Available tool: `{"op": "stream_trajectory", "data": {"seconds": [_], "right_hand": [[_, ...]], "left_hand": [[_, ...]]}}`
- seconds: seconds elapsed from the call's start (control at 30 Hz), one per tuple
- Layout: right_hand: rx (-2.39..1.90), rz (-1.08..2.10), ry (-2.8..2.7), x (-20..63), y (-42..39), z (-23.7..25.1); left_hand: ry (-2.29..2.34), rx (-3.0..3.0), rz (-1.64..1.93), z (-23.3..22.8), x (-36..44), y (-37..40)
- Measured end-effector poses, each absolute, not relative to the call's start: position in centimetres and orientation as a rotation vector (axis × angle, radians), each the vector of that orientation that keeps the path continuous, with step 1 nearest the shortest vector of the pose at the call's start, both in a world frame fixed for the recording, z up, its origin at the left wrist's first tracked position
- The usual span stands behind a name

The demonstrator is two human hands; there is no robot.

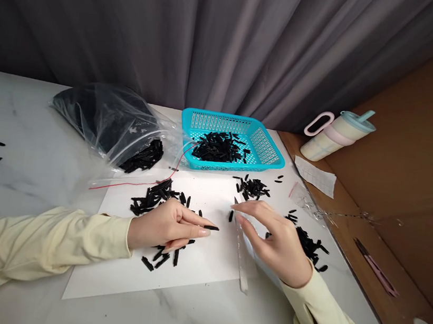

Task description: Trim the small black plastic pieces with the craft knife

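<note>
My left hand [168, 225] rests on a white paper sheet [202, 266] and pinches one small black strip [211, 228] between thumb and forefinger. Loose black strips lie around it, with a pile [153, 199] just behind and several more [159, 258] under the palm. My right hand [274, 238] hovers opposite with its fingers stretched towards the left hand. A slim pale blade-like tool [242, 271] runs beneath its palm and appears to be held there. Another heap of black strips [311, 246] lies right of this hand.
A teal basket [189, 124] holding black strips stands behind the sheet, with a small pile [253, 188] in front of it. A clear plastic bag [106, 121] of strips lies at the back left. A lidded tumbler [335, 135], a paper slip [314, 176] and a pink tool [378, 269] sit on the brown board at right.
</note>
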State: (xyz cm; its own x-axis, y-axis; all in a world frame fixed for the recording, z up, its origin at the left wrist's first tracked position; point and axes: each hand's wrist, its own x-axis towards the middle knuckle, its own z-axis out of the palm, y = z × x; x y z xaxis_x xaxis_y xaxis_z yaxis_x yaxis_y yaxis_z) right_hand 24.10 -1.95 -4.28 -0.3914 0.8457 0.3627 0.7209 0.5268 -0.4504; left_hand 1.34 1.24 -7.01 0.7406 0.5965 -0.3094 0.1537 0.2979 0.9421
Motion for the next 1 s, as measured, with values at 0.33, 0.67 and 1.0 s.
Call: {"op": "stream_trajectory", "data": {"seconds": [0.33, 0.67, 1.0], "right_hand": [[-1.980, 0.228, -2.684, 23.6, -2.5, -4.8], [-1.444, 0.260, -2.361, 26.6, -0.2, 4.4], [-1.448, 1.022, -2.261, 23.7, 3.1, 0.6]], "left_hand": [[0.686, 1.194, 0.303, -6.6, 1.5, 1.7], [0.705, 1.076, 0.332, -6.1, 1.4, 2.1], [0.674, 1.143, 0.329, -6.6, 1.4, 1.7]]}}
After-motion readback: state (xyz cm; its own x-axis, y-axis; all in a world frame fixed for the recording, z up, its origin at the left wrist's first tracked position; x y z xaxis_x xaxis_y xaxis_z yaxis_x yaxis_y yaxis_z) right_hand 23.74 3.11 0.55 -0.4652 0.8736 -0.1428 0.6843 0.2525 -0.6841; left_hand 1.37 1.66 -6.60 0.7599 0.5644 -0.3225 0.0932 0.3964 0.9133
